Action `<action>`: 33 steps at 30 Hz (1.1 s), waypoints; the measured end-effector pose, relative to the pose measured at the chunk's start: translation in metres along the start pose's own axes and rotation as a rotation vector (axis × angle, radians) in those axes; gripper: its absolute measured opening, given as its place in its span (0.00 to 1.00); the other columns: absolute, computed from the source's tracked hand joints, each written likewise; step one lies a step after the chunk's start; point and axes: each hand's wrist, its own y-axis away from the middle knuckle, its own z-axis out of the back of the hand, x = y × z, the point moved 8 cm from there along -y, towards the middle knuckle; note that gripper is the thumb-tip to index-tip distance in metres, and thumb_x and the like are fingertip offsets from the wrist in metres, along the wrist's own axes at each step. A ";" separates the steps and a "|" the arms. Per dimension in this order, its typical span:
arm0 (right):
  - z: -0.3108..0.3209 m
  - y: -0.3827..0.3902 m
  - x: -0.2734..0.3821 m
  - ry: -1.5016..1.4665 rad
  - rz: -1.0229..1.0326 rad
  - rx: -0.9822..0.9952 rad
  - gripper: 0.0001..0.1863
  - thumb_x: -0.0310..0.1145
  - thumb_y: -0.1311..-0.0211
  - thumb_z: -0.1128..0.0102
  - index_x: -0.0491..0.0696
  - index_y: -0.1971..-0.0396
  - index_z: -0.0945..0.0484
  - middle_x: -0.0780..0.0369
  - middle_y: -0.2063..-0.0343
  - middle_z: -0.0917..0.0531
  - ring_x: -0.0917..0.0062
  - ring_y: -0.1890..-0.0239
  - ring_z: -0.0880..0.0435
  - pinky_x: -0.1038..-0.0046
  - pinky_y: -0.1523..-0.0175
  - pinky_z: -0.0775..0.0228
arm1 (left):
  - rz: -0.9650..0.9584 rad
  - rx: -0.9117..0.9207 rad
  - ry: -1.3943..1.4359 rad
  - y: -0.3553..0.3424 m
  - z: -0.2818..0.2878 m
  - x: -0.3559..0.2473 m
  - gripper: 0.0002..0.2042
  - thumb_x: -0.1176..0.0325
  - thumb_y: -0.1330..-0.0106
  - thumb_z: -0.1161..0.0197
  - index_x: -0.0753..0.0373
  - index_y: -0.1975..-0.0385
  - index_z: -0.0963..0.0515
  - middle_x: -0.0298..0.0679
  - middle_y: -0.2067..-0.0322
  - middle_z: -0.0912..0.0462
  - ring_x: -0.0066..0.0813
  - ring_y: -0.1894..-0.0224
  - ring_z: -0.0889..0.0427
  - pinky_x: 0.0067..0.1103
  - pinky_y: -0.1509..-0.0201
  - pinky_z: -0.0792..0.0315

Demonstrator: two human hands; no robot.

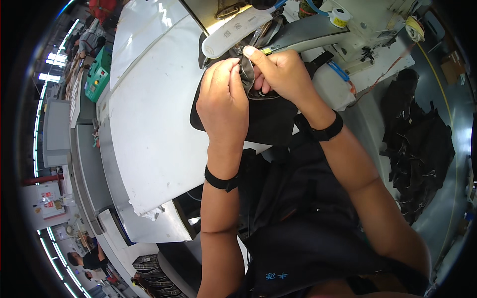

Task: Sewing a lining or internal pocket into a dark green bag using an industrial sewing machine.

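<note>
Dark brown-black fabric (271, 121) lies over the white table edge, under both hands. My left hand (222, 97) is closed in a pinch on its upper edge. Just right of it, my right hand (284, 72) grips the same fabric, thumb on top and fingers curled inside the fold. Between the hands the fabric bunches up and shows a thin, toothed-looking edge like a zipper. The sewing machine (318, 34) stands just beyond my fingertips, with a pale elongated bar (236, 34) above the fabric. The needle area is too cluttered to make out.
A white tabletop (154, 124) spreads left. Blue-handled snips (339, 71) lie right of the machine, near a thread spool (340, 18). Dark garments (417, 144) are heaped at the right. A green box (99, 74) stands far left; a person (93, 258) is at lower left.
</note>
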 end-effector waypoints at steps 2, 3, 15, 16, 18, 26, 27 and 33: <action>-0.002 -0.001 0.000 0.035 0.017 -0.013 0.32 0.53 0.28 0.40 0.39 0.83 0.17 0.60 0.87 0.18 0.81 0.86 0.21 0.79 0.77 0.30 | -0.017 0.010 -0.013 -0.001 0.000 -0.003 0.06 0.75 0.30 0.39 0.67 0.58 0.16 0.45 0.59 0.13 0.43 0.58 0.13 0.30 0.54 0.20; -0.002 -0.002 0.001 0.057 0.046 -0.019 0.33 0.53 0.28 0.41 0.39 0.84 0.17 0.60 0.88 0.18 0.81 0.87 0.21 0.79 0.77 0.30 | -0.019 0.021 -0.021 0.000 -0.001 -0.005 0.06 0.74 0.30 0.39 0.67 0.58 0.16 0.45 0.59 0.14 0.43 0.58 0.13 0.30 0.54 0.20; 0.009 0.064 0.000 0.792 0.679 -0.076 0.28 0.47 0.42 0.28 0.51 0.44 0.20 0.61 0.46 0.18 0.64 0.39 0.23 0.63 0.31 0.38 | 0.089 0.138 0.134 0.032 0.009 -0.008 0.10 0.74 0.29 0.39 0.68 0.52 0.17 0.48 0.49 0.18 0.44 0.51 0.16 0.30 0.48 0.21; 0.011 0.057 -0.007 0.817 0.618 -0.043 0.29 0.49 0.41 0.29 0.51 0.42 0.20 0.60 0.45 0.18 0.64 0.39 0.23 0.62 0.31 0.38 | 0.103 0.130 0.162 0.037 0.015 -0.005 0.10 0.74 0.29 0.38 0.67 0.51 0.16 0.48 0.47 0.18 0.44 0.49 0.17 0.30 0.46 0.22; 0.010 0.054 -0.007 0.862 0.673 -0.026 0.25 0.48 0.38 0.32 0.51 0.45 0.18 0.60 0.50 0.16 0.64 0.43 0.20 0.62 0.36 0.31 | -0.098 -0.011 -0.335 0.035 0.042 -0.005 0.13 0.67 0.27 0.36 0.61 0.47 0.17 0.44 0.45 0.17 0.40 0.45 0.18 0.27 0.47 0.23; -0.008 0.074 0.024 0.584 0.468 0.065 0.25 0.50 0.28 0.43 0.42 0.74 0.16 0.51 0.74 0.15 0.53 0.66 0.15 0.57 0.57 0.23 | 0.764 0.220 0.671 0.056 0.047 0.071 0.24 0.69 0.25 0.37 0.70 0.33 0.30 0.49 0.49 0.15 0.30 0.51 0.15 0.23 0.45 0.22; -0.009 0.073 0.026 0.494 0.376 0.142 0.27 0.51 0.29 0.42 0.41 0.76 0.17 0.52 0.78 0.17 0.55 0.71 0.17 0.58 0.60 0.24 | 0.742 0.263 0.817 0.043 0.054 0.065 0.21 0.73 0.25 0.39 0.69 0.33 0.29 0.50 0.48 0.16 0.29 0.51 0.14 0.22 0.46 0.20; -0.005 0.076 0.039 -0.064 0.150 0.154 0.29 0.45 0.25 0.41 0.42 0.84 0.33 0.67 0.87 0.41 0.84 0.81 0.42 0.70 0.74 0.45 | 0.634 0.550 0.637 -0.027 0.080 0.038 0.22 0.71 0.24 0.40 0.67 0.32 0.28 0.44 0.48 0.15 0.28 0.49 0.15 0.21 0.45 0.21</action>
